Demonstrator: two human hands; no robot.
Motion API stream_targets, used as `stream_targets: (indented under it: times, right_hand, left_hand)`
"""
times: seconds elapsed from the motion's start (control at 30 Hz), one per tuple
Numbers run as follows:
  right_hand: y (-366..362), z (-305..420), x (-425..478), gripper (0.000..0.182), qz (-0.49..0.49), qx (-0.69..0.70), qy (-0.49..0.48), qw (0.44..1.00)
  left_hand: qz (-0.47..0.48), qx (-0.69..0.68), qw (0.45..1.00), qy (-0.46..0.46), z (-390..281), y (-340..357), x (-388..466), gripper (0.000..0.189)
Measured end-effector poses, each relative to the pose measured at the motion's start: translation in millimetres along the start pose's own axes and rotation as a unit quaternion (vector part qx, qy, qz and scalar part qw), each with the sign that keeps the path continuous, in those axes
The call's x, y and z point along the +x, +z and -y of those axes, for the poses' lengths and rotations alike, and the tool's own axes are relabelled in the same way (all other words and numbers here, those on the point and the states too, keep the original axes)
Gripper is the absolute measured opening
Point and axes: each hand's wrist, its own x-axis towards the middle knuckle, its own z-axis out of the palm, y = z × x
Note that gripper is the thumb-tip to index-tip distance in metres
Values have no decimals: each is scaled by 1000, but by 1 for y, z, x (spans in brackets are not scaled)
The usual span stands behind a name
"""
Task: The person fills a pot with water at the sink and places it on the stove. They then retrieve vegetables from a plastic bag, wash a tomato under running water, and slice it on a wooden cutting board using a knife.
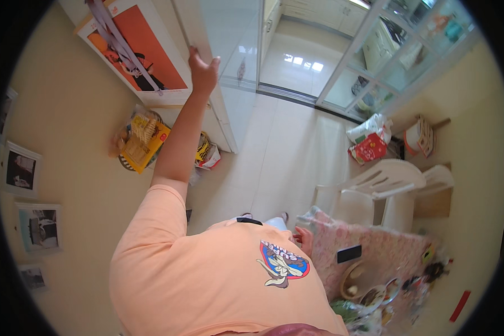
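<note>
My left hand (203, 75) reaches out at the upper left, around the front edge of a tall white door (224, 119) with a glossy panel, apparently a refrigerator's. The thumb is on the panel side and the other fingers are partly hidden. A wall calendar (164, 50) hangs on the side next to this hand, with pale ribbons (124, 50) over it. Low beside my body, my right hand (304, 240) is partly covered by the shirt. Its fingers are loosely bent and nothing shows in them. The pink patterned tablecloth (325, 252) is close to it, with a dark smartphone (349, 253) on top.
A round basket (345, 279) and bowls (374, 296) stand on the table. White plastic chairs (386, 180) are beyond it. Bags (368, 147) sit by the glass sliding door (344, 80). Food packets (145, 138) are piled under my left arm. Framed pictures (38, 227) line the left wall.
</note>
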Motion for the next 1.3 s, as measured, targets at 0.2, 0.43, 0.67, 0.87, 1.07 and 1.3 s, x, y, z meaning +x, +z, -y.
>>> stream_targets:
  times: [0.2, 0.43, 0.67, 0.87, 1.07, 1.3]
  right_hand:
    - [0, 8, 117, 45, 66, -98, -128, 985]
    - [10, 57, 342, 52, 161, -105, -261, 946]
    - [-3, 180, 562, 74, -25, 18, -605, 795]
    - [-55, 232, 675, 73, -212, 81, -315, 922]
    - [-80, 237, 776, 49, -161, 242, -186, 939]
    - [-77, 248, 833, 48, -121, 280, -212, 928]
  left_hand:
    - [-95, 53, 991, -76, 0, 38, 1, 83]
    - [18, -4, 998, 53, -24, 76, -64, 86]
    - [423, -200, 884, 6, -87, 139, -62, 66]
    - [221, -140, 928, -265, -7, 115, -29, 43]
    - [-217, -483, 773, -351, 48, 102, 111, 27]
    - [-327, -560, 698, -303, 74, 110, 210, 28]
